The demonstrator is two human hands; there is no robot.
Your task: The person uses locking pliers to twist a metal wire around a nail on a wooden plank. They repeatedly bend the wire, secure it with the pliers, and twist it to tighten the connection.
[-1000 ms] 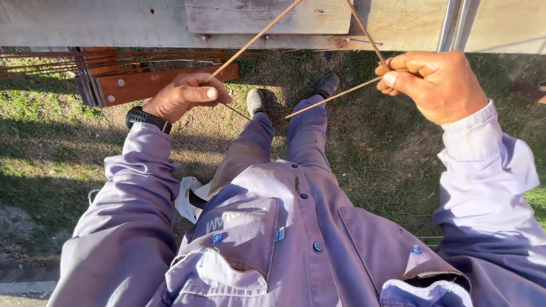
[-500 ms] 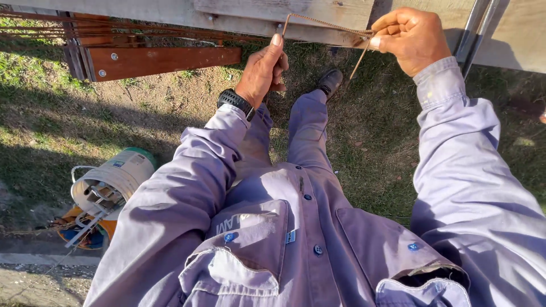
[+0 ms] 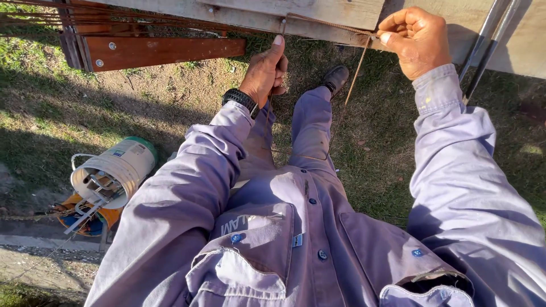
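- The left hand (image 3: 264, 71) reaches up to the lower edge of the pale wooden board (image 3: 318, 14), its forefinger stretched toward a small nail (image 3: 282, 24) there and the other fingers curled; whether they grip the thin strand below cannot be told.
- The right hand (image 3: 410, 41) is closed in a pinch on the rusty wire (image 3: 333, 24), thumb and forefinger pressing it against the board's edge.
- The wire runs along the board from the nail to the right hand, and a loose end (image 3: 354, 77) hangs down from the pinch toward the grass (image 3: 375, 148).
- Half a second ago the left hand was lower and more to the left, away from the nail; it has risen to the board.
- A second ago both hands were pulling the wire in a wide V well below the board; now the wire lies flat along the wood.
- The right hand has kept its pinch throughout.
- A white bucket (image 3: 114, 170) holding metal tools lies tipped on the ground at the left, beside an orange object (image 3: 91, 219).
- A brown timber (image 3: 165, 51) with bolts sits left of the left hand.
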